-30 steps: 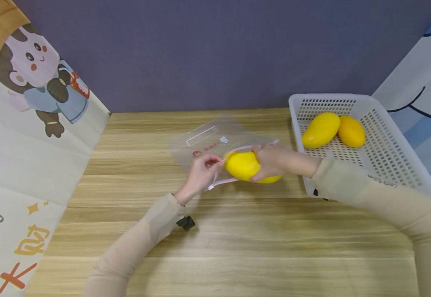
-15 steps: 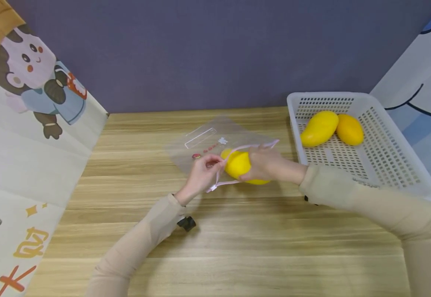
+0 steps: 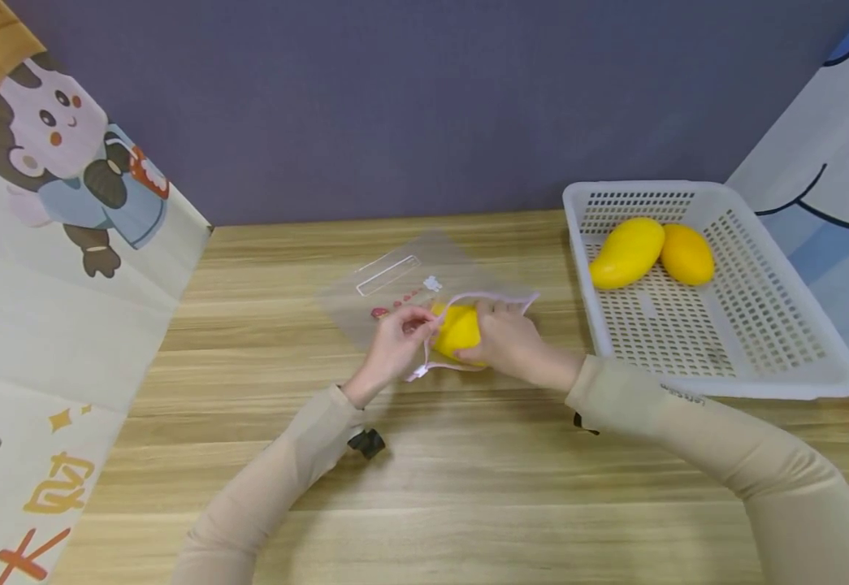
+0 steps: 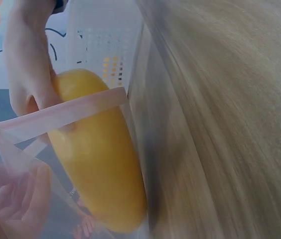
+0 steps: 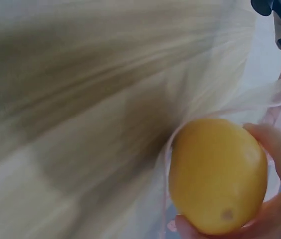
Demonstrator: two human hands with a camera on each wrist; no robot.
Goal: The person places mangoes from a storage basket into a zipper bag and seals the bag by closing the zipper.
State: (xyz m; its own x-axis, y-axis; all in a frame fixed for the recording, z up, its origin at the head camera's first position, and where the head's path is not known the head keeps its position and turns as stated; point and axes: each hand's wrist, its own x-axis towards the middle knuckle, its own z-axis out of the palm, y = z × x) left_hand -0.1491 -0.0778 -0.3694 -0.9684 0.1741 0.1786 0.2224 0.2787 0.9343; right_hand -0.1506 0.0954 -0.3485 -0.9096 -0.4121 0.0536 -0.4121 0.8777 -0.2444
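A yellow mango lies partly inside a clear zip bag with a pink rim, flat on the wooden table. My right hand grips the mango's near end at the bag's mouth; the right wrist view shows thumb and fingers around the mango. My left hand pinches the bag's pink edge between thumb and fingertips, holding the mouth apart. In the left wrist view the pink zip strip crosses over the mango. A white slider sits at the strip's near corner.
A white perforated basket stands at the right, with two more mangoes in its far left part. A purple-grey panel rises behind the table. Printed cloths hang at both sides.
My right hand has moved left, pushing the mango deeper into the bag. The left hand keeps its pinch on the bag's edge, almost in place.
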